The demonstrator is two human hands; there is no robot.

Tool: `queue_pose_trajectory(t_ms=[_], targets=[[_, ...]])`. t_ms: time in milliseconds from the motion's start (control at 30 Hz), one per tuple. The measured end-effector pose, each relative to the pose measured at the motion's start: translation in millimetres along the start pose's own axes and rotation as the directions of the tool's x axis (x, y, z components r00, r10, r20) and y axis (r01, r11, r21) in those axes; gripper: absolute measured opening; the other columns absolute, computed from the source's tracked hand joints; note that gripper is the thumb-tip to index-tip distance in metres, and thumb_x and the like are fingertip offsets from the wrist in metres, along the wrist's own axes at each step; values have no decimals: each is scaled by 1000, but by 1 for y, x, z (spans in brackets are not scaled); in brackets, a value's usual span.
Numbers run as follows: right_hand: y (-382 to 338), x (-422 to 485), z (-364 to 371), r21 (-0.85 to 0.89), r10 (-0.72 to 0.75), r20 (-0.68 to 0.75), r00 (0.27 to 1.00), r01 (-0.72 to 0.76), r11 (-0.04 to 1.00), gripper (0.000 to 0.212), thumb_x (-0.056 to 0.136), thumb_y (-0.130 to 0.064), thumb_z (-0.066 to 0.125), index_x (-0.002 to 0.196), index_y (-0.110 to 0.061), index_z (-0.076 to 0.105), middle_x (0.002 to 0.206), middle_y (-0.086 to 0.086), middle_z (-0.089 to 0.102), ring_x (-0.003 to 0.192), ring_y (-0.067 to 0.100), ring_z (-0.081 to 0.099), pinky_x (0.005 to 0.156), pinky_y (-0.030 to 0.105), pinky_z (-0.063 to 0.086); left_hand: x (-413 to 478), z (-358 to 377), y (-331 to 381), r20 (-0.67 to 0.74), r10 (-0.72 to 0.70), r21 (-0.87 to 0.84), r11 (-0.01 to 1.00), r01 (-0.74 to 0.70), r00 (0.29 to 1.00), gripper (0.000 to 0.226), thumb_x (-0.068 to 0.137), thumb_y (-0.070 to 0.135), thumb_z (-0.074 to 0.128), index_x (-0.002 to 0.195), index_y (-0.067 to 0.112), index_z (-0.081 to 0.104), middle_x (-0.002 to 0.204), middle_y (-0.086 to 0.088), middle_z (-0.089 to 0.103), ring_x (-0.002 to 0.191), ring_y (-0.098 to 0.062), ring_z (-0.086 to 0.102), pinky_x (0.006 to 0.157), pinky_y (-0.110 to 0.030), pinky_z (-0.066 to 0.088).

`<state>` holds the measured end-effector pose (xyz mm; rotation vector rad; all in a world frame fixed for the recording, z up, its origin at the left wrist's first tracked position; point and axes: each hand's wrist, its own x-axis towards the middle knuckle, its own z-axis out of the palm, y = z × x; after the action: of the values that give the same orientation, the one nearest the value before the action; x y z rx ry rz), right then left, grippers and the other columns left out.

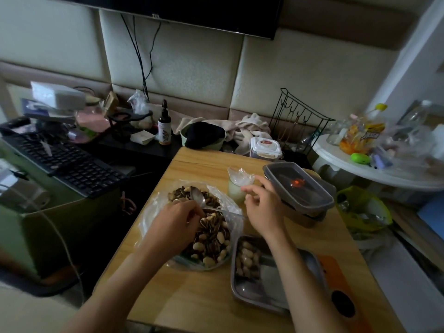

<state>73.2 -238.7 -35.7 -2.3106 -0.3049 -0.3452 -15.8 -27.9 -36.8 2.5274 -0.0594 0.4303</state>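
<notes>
Wooden and light brown, the surface (pixel 192 296) fills the middle of a dim, messy room. Closest, on the right side, sits a metal tray (pixel 264 292). A heap of pale nuts (pixel 247 258) lies in its far left corner. Just beside the tray, to the left, is a round bowl (pixel 204 267) lined with clear plastic. It is full of mixed nuts and striped seeds (pixel 213 239).

The left hand (pixel 175 222) reaches down into the bowl. Its grip is curled among the nuts and seeds, and I cannot tell if it pinches one. A metal spoon (pixel 198 197) lies on the mix, just past that hand. The right hand (pixel 264 207) hangs over the surface between the bowl and a box with a grey lid (pixel 298 186). Its grip is loose and apart and holds nothing. Near its fingertips stands a small cup (pixel 236 191) with crinkly clear plastic on top.

Farther back on the left is a black keyboard (pixel 64 162). Behind the surface stand a dark bottle (pixel 164 127), a heap of cloth (pixel 252 131) and a black wire rack (pixel 298 126). To the right is a round white surface (pixel 360 164) crowded with bottles. A dark screen (pixel 192 10) hangs on the padded wall at the top.
</notes>
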Motion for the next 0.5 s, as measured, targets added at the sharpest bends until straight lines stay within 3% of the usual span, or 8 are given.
queue_pose_trajectory(t_ms=[67,167,333,400,500], targets=[[-4,8,5,49,47,22,999,-48,998,27,101,-8,58,122,-18,72,150,-2,52,127,18,60,105,37,55,3,-3,1,-2,6,2,1000,-6,1000,17,98,16,59,103,23,74,89,15,65,72,8,53,60,-7,39],[-9,14,6,168,95,-105,990,-76,983,30,101,-9,57,126,-18,70,136,-4,65,116,13,65,102,36,56,8,-6,2,-6,-12,-38,999,12,1000,16,98,16,60,105,22,73,90,14,66,70,6,53,60,-7,41],[-21,18,0,482,188,-268,945,-38,875,29,101,-9,54,113,-24,75,115,-5,74,103,7,70,86,27,58,19,-5,0,-13,-133,-302,945,123,991,24,99,27,64,123,27,69,109,13,71,97,2,65,65,-1,44],[-24,17,2,588,248,-263,932,-49,807,26,101,-7,55,110,-18,77,110,-4,77,97,6,72,82,25,58,22,-7,0,38,-194,-482,856,188,980,32,99,26,64,131,29,65,114,15,70,102,3,66,71,-4,49],[-27,13,0,740,350,-153,924,-127,660,24,100,-5,56,103,-13,79,105,-2,78,89,10,70,76,24,55,25,-11,2,166,-261,-725,621,297,951,40,100,28,63,140,28,59,123,8,71,106,-3,70,93,-25,56]])
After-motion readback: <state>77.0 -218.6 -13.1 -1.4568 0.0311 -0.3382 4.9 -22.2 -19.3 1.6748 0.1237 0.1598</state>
